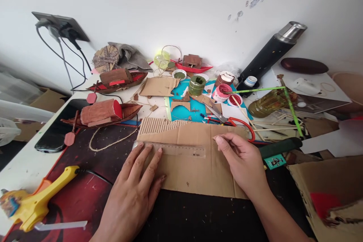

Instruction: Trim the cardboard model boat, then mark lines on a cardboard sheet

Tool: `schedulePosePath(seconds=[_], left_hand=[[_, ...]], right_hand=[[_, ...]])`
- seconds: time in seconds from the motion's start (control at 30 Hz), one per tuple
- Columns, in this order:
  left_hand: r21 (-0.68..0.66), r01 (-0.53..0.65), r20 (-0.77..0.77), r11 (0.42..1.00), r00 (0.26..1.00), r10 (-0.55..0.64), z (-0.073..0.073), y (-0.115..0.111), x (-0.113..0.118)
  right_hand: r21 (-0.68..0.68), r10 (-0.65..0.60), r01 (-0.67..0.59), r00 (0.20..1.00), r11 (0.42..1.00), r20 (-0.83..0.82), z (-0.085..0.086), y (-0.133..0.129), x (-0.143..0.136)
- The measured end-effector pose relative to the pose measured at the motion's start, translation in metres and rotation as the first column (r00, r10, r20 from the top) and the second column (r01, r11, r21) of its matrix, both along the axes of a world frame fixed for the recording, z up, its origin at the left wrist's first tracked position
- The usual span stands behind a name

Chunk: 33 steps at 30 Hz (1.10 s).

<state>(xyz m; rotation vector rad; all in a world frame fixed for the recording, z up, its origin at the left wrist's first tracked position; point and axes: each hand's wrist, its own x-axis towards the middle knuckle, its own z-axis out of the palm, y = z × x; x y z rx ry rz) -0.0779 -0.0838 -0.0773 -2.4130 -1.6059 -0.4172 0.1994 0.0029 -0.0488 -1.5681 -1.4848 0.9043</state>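
A flat piece of brown cardboard (184, 174) lies on the dark mat, its top left corner showing bare corrugation. Across it rests a clear plastic ruler (181, 150). My left hand (134, 181) has its fingers spread over the ruler's left end and the cardboard. Over the right part of the cardboard is my right hand (241, 159), thumb and index finger pinched together beyond the ruler's right end. Whatever sits between those fingertips is too small to make out. Scissors with orange handles (229, 121) lie just behind the cardboard.
Two brown model boats (99, 115) stand at the left, a red one (193, 69) at the back. A yellow glue gun (42, 200) lies front left. Open paint jars (197, 85), a black flask (266, 56) and a murky bottle (263, 104) stand behind. Cut cardboard (334, 181) is at right.
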Motion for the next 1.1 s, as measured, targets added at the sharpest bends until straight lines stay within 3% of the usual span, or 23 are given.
schedulePosePath(seconds=[0.53,1.1], left_hand=[[-0.052,0.027,-0.021,0.998,0.999,-0.028,-0.0044,-0.0016,-0.0057],[-0.031,0.038,0.042,0.999,0.998,-0.037,0.0026,0.0024,-0.0009]], right_hand=[[0.008,0.047,-0.046,0.998,0.999,-0.046,0.0014,0.0006,-0.0023],[0.026,0.086,-0.086,0.996,0.996,0.005,-0.0011,-0.0014,-0.0023]])
